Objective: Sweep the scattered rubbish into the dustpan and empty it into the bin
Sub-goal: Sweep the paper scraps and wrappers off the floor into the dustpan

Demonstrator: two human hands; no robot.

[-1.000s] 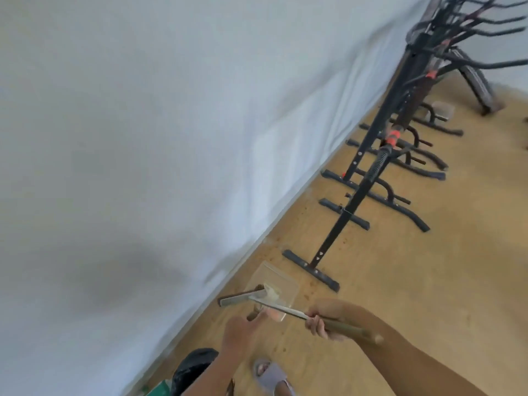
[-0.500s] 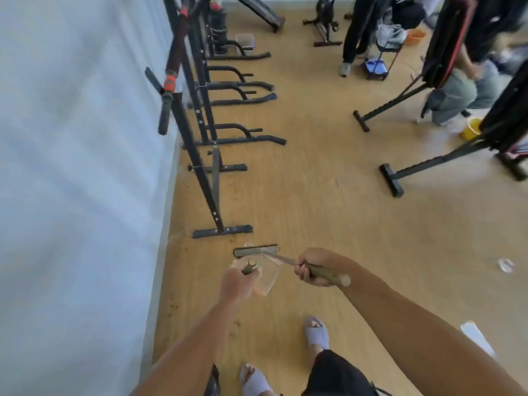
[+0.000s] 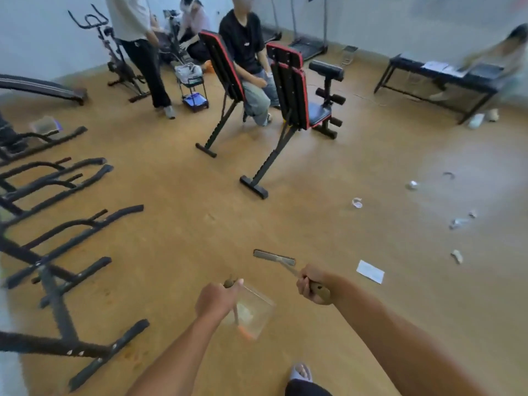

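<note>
1. Rubbish (image 3: 357,202) lies scattered on the wooden floor (image 3: 177,224) at my right, well apart from both tools: small crumpled pieces toward the far right and a flat white paper slip (image 3: 370,271) nearest, just right of my right forearm.
2. Black exercise-frame feet (image 3: 71,230) occupy the floor along the left edge, their bars reaching toward the centre.
3. My left hand (image 3: 217,300) is closed around the handle of the clear dustpan (image 3: 254,311). The pan hangs below and right of the fist, tilted, with pale debris and an orange item inside it; I cannot tell whether it touches the floor.
4. My right hand (image 3: 311,284) is clenched on the wooden handle of the brush (image 3: 274,258). Its flat head points forward and left, above the floor, ahead of the dustpan and apart from it.
5. Two red-trimmed weight benches (image 3: 291,90) stand ahead at centre, a seated person (image 3: 245,47) between them, with other people and a small cart (image 3: 193,87) behind.
6. A low black bench (image 3: 445,78) stands at far right.
7. My slippered foot (image 3: 300,372) shows at the bottom edge.
</note>
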